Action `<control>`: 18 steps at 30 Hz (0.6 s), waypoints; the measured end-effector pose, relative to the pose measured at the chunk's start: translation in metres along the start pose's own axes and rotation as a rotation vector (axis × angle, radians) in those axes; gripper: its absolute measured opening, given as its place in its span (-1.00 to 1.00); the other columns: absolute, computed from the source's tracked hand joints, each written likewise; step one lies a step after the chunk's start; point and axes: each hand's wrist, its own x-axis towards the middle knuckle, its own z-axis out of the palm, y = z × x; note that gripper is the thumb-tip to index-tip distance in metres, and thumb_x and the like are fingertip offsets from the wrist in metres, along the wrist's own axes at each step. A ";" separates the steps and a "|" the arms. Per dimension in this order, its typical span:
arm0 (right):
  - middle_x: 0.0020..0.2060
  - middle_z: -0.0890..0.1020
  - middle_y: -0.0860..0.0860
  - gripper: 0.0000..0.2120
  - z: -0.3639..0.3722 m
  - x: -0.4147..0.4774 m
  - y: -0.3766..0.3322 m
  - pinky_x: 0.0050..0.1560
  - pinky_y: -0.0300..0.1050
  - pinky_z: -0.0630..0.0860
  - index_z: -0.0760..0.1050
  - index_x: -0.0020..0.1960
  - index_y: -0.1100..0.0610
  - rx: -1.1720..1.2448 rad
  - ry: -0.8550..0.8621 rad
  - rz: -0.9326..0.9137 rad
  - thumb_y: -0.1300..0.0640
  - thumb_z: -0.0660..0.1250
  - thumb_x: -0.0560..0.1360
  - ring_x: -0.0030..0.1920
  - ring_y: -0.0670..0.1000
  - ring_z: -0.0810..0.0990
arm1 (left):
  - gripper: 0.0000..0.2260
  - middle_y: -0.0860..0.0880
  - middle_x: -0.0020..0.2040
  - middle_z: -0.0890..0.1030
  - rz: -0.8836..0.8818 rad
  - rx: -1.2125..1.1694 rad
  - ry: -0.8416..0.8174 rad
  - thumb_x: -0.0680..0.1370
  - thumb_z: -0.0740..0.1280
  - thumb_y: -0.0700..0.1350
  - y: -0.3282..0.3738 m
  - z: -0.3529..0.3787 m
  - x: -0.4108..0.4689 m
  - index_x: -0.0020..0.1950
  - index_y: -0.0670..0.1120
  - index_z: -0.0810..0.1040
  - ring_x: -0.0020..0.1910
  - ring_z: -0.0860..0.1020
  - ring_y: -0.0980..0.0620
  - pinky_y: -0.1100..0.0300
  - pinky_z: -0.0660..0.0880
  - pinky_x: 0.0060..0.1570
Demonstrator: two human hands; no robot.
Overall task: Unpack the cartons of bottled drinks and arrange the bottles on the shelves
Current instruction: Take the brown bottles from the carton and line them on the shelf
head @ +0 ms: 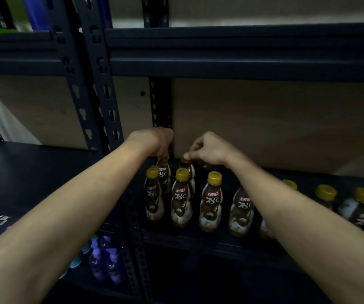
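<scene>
Several brown Kopiko bottles with yellow caps stand in a front row (211, 202) along the dark shelf (198, 240). Behind that row, my left hand (157, 142) grips the top of a back bottle (164, 174), its cap hidden under my fingers. My right hand (207, 149) pinches the yellow cap of a second back bottle (189, 170). Both back bottles stand upright near the rear wall, side by side. My right forearm crosses over part of the front row and hides one bottle's top.
A dark steel upright (102, 102) stands left of my hands, and the shelf beam above (242, 51) hangs low. Purple bottles (106, 262) sit on the lower shelf at left. A beige wall (264, 123) closes the back. More yellow-capped bottles (360, 207) stand at right.
</scene>
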 end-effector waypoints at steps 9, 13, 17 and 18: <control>0.03 0.68 -0.04 -0.75 -0.041 -0.061 0.026 0.14 -0.06 0.51 0.70 0.04 0.01 0.009 0.261 -0.040 -0.14 0.44 0.52 0.11 -0.03 0.59 | -0.45 -0.09 0.40 0.48 0.072 -0.319 0.255 0.54 0.40 0.07 0.030 -0.020 -0.036 0.49 0.00 0.37 0.32 0.49 -0.09 0.04 0.45 0.29; 0.08 0.65 -0.06 -0.75 -0.067 -0.108 0.051 0.17 -0.05 0.50 0.67 0.08 -0.03 -0.011 0.303 0.042 -0.16 0.42 0.52 0.16 -0.03 0.56 | -0.51 -0.06 0.41 0.48 0.221 -0.523 0.410 0.58 0.35 0.09 0.083 -0.018 -0.065 0.47 -0.04 0.41 0.37 0.46 -0.03 0.20 0.36 0.30; 0.06 0.66 -0.06 -0.71 -0.087 -0.164 0.080 0.13 -0.13 0.47 0.64 0.16 0.02 -0.057 0.370 0.080 -0.13 0.41 0.54 0.14 -0.04 0.57 | -0.59 -0.01 0.29 0.58 0.347 -0.660 0.455 0.57 0.37 0.04 0.139 0.001 -0.085 0.38 -0.06 0.50 0.29 0.52 0.06 0.32 0.35 0.20; 0.02 0.67 -0.06 -0.73 -0.090 -0.177 0.088 0.12 -0.12 0.50 0.64 0.14 0.01 -0.070 0.397 0.084 -0.13 0.41 0.54 0.12 -0.04 0.58 | -0.60 0.00 0.27 0.60 0.376 -0.676 0.471 0.56 0.38 0.04 0.153 0.006 -0.089 0.36 -0.05 0.51 0.28 0.53 0.06 0.30 0.37 0.21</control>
